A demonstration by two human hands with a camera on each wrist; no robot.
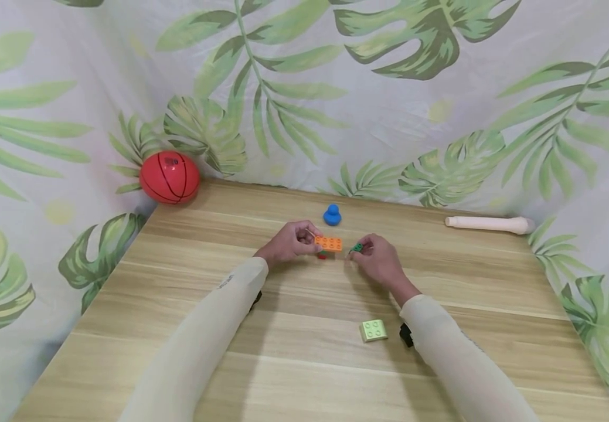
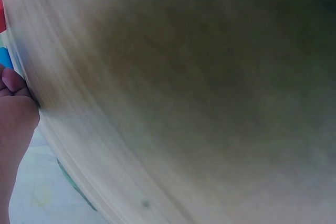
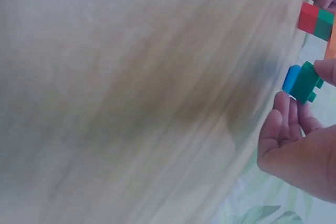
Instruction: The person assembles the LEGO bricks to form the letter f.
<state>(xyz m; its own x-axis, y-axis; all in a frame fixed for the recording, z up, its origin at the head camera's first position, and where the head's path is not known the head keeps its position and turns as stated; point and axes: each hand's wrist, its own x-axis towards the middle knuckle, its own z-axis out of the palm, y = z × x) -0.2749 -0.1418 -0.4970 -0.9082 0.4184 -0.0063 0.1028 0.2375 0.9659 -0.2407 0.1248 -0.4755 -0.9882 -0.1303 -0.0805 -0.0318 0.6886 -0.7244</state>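
My left hand (image 1: 291, 241) pinches an orange toy building brick (image 1: 329, 243) with two rows of studs. Under that brick sit a green brick (image 3: 324, 24) and a red brick (image 3: 308, 18), joined to it in a stack. To its right, a separate small green brick (image 1: 357, 247) is between the thumb and fingers of my right hand (image 1: 380, 259), a short gap from the orange one. The left wrist view catches only part of the left hand (image 2: 16, 124); what it holds is mostly cut off there.
Behind the hands stands a blue rounded toy (image 1: 333, 215). A light green brick (image 1: 373, 330) lies nearer, by the right forearm. At the back left is a red ball (image 1: 169, 177); a pale pink stick-like object (image 1: 489, 224) lies back right. Leaf-print cloth (image 1: 293, 88) borders the wooden table (image 1: 304, 375).
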